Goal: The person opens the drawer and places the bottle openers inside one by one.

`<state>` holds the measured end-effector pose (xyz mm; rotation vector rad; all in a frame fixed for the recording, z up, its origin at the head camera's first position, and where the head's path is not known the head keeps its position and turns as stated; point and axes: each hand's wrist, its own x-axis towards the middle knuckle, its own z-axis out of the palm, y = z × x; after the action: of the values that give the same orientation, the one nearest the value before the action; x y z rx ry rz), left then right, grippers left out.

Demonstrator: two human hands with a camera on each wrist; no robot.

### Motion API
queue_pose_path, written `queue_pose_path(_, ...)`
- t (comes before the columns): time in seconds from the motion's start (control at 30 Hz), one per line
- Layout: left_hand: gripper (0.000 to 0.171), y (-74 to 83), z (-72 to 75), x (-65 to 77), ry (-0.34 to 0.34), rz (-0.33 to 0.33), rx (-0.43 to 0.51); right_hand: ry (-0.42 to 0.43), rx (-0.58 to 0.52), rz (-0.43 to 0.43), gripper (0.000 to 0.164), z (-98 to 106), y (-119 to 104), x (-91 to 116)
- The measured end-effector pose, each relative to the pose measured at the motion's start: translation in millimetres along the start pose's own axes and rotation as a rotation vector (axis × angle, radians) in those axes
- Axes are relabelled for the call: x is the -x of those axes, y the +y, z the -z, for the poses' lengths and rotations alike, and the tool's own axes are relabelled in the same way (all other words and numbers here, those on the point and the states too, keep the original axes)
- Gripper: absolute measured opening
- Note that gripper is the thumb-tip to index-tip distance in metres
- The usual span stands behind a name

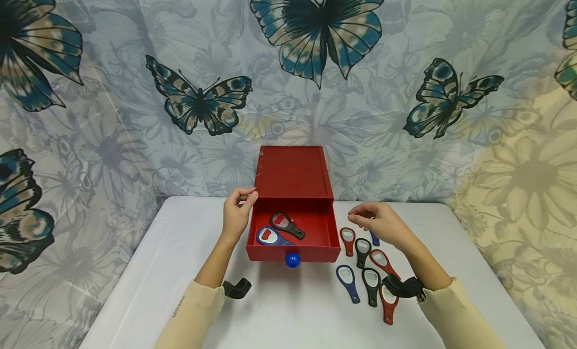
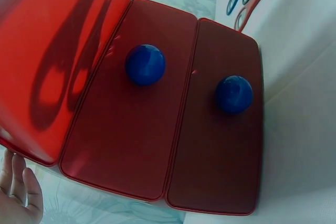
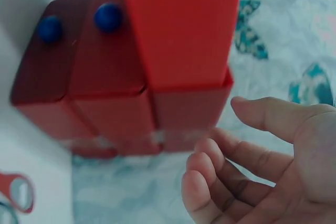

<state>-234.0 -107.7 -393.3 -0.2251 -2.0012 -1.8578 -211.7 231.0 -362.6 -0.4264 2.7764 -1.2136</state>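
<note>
White tabletop [image 1: 288, 314] stands before butterfly cloth [image 1: 284, 113], left hand [image 1: 237, 214] relaxed against cabinet [image 1: 292, 171], right hand [image 1: 379, 223] loose, empty.

Soft, even light is filling the head view, brightening the tabletop [image 1: 194, 249] around each hand and keeping the backdrop cloth [image 1: 293, 118] beyond them crisp. A faint shadow is falling on the tabletop between the hands, below the drawer [image 1: 270, 254]. In the left wrist view, light is glowing through the red drawer above the left hand [image 1: 236, 214], throwing two long dark silhouettes; a pale sheen is showing near its fingers. To that hand's right, the lower fronts [image 2: 121, 129] are sinking into dimness, while the blue knobs [image 2: 145, 65] are catching small glints. In the right wrist view, everything beyond the right hand [image 1: 378, 221] is blurring, while its fingers are looking sharper.
</note>
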Motion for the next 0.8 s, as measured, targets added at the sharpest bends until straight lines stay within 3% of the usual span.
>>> queue_pose_path(0.27, 0.021, 0.8, 0.7, 0.1, -0.004, -0.005, -0.011, 0.097, 0.017, -0.150, 0.033, -9.9, 48.4, 15.1)
queue_pose_path(0.43, 0.021, -0.1, 0.9, -0.2, -0.007, -0.006, -0.012, 0.154, 0.138, -0.190, 0.031, -23.4, 78.6, 25.2)
queue_pose_path(0.57, 0.021, -1.0, 0.9, 0.0, -0.001, 0.001, -0.011, 0.158, 0.245, -0.198, 0.034, -30.2, 97.3, 31.3)
queue_pose_path(0.8, 0.022, -1.0, 1.0, -0.1, -0.004, 0.007, -0.023, 0.110, 0.336, -0.345, 0.047, -39.9, 130.3, 47.9)
